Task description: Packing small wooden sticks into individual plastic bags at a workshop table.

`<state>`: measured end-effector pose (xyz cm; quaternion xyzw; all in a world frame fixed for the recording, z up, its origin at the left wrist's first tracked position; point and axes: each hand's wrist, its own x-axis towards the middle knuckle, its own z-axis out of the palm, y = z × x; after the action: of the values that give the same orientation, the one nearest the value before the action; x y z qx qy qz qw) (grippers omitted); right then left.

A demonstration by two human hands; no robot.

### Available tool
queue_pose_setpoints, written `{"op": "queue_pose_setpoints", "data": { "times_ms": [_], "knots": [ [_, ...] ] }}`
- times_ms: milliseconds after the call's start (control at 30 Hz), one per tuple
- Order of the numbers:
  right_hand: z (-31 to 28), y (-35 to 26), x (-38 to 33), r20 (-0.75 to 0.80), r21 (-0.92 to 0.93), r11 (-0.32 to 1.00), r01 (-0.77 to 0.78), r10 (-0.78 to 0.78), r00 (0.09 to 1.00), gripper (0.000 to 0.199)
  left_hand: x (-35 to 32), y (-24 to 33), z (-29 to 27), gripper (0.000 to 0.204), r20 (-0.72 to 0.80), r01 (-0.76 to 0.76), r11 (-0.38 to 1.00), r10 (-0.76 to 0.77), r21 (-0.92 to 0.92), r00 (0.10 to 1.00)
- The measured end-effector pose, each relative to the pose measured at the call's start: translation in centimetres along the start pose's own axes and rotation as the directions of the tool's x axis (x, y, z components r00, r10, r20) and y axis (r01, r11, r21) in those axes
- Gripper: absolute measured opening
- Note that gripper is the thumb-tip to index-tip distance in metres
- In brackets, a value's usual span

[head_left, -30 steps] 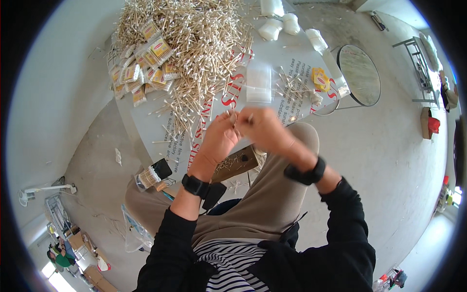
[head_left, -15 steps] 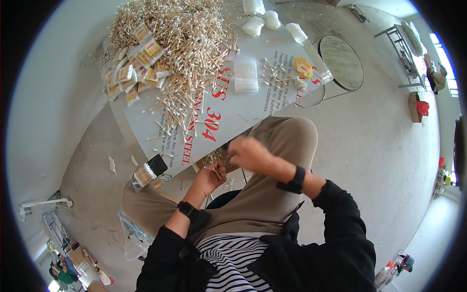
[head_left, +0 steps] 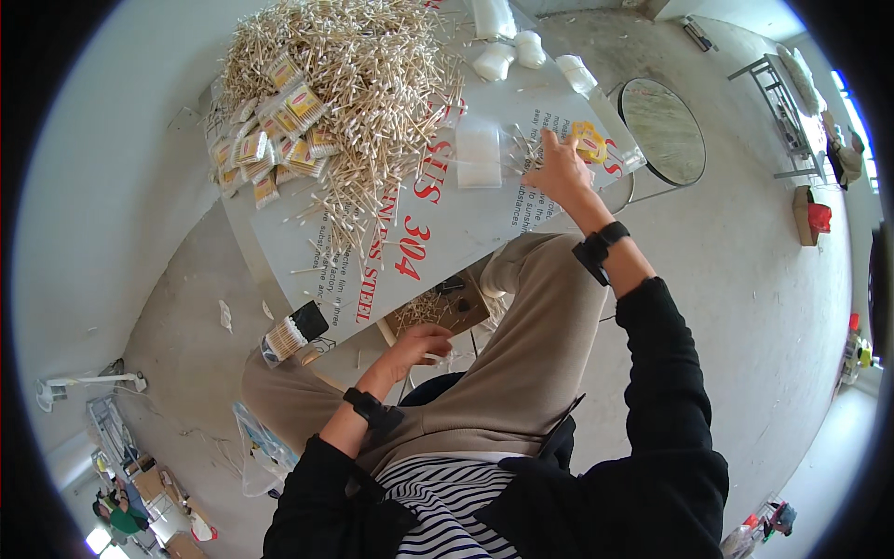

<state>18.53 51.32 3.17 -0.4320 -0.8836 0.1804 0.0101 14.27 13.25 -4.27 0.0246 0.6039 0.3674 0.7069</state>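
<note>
Left hand (head_left: 421, 345) hovering over lap below near edge of grey sheet-metal table (head_left: 466, 233), fingers curled, pinching small bunch of wooden cotton swabs (head_left: 445, 357). Brown cardboard tray of swabs (head_left: 438, 307) lying just beyond. Right hand (head_left: 557, 168) reaching across to table's right edge, fingers spread, touching loose scattered swabs (head_left: 521, 149) beside yellow packet (head_left: 590, 142). Clear plastic bag (head_left: 479, 154) lying left of it. Big heap of swabs (head_left: 358, 74) covering far left corner.
</note>
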Motion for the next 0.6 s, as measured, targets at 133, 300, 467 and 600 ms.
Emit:
{"op": "queue_pose_setpoints", "data": {
  "times_ms": [133,300,467,600],
  "knots": [
    [1.2,0.0,2.0,0.062,0.106,0.994,0.019,-0.025,0.998,0.065,-1.4,4.5,2.8,0.032,0.117,-0.173,0.978,0.159,0.114,0.98],
    [2.9,2.1,4.1,0.036,0.11,0.982,0.153,-0.158,0.987,0.039,0.0,7.3,3.3,0.029,0.134,-0.364,0.931,0.358,0.027,0.924],
    [3.0,0.4,2.9,0.036,-0.071,0.985,0.16,-0.158,0.987,0.028,0.2,10.7,2.9,0.028,0.031,-0.374,0.927,0.375,-0.035,0.926],
    [3.9,1.0,2.6,-0.024,-0.122,0.976,0.182,-0.186,0.982,0.028,3.3,14.5,4.5,0.031,-0.032,-0.637,0.485,0.809,0.599,0.586]
  ]
}}
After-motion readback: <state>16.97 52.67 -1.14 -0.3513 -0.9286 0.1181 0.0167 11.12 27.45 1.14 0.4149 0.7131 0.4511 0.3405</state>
